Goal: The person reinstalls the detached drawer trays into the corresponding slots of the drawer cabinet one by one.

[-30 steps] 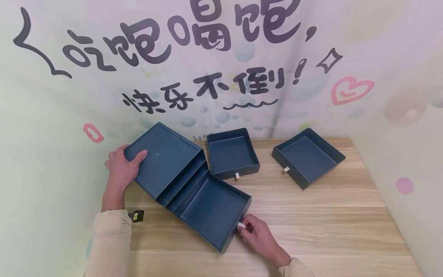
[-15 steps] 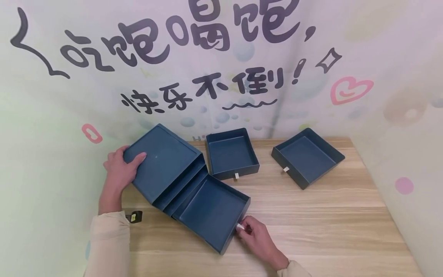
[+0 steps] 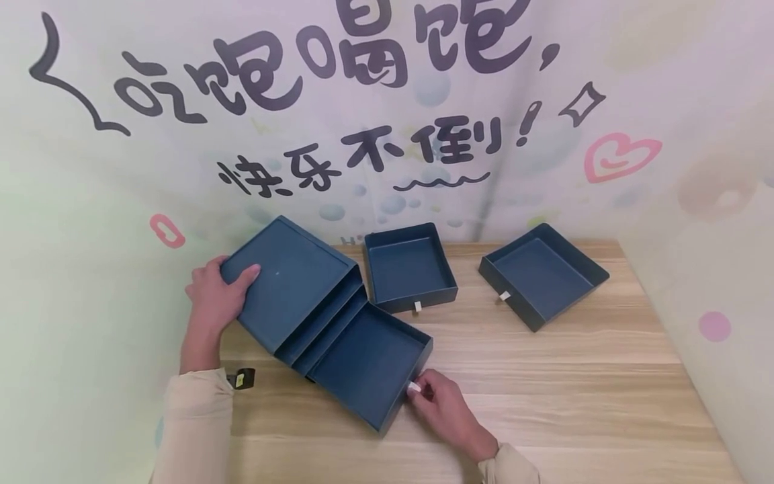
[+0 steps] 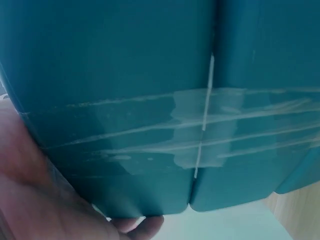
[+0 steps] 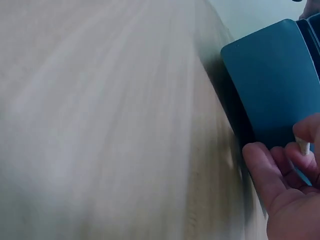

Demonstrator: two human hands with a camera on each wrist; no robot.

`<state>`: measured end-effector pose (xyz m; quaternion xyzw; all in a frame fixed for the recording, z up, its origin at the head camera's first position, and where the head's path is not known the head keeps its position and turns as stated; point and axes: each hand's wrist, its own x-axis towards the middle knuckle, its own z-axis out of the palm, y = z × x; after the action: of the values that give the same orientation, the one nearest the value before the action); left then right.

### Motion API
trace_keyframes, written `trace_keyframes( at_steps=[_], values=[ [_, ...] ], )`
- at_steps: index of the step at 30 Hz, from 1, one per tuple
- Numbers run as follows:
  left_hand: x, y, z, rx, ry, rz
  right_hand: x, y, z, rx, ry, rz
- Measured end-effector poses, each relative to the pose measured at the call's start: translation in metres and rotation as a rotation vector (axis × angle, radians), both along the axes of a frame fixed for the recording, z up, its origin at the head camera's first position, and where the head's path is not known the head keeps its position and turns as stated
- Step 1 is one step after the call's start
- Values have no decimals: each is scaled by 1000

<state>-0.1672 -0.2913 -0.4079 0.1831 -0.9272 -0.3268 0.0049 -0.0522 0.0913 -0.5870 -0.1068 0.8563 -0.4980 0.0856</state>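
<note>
A dark blue drawer cabinet with several stacked tiers stands turned on the table at left. My left hand grips its back left corner, thumb on top and the other fingers behind. In the left wrist view clear tape runs across the stacked tiers. From the lowest tier a shallow blue drawer sticks out far toward the front right. My right hand pinches the small white pull tab on its front between thumb and finger. Right fingertips lie just below the drawer front.
A second blue drawer lies close behind the cabinet's right side, and a third drawer lies farther right. Behind them rises a printed white wall. The wooden table extends right and forward.
The pulled-out drawer has slid a little back into the cabinet, its white tab still pinched by my right hand. My left hand keeps its grip on the cabinet. The head view has shifted slightly.
</note>
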Motion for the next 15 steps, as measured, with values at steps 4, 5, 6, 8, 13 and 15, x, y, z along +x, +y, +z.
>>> trace_keyframes(
  at_steps=[4, 5, 6, 8, 13, 15],
  values=[
    [0, 5, 1, -12, -9, 29, -8, 3, 1, 22, -12, -25],
    [0, 6, 1, -17, -10, 35, -9, 3, 1, 30, -11, -28],
    [0, 7, 1, -24, -9, 38, -11, 3, 2, 33, -12, -30],
    [0, 9, 2, -37, -7, 44, -12, 3, 2, 45, 3, -31],
    [0, 12, 2, -51, -10, 69, -17, 0, 1, 81, 65, 2],
    [0, 13, 2, -54, -11, 75, -18, -2, 1, 87, 84, 21]
  ],
)
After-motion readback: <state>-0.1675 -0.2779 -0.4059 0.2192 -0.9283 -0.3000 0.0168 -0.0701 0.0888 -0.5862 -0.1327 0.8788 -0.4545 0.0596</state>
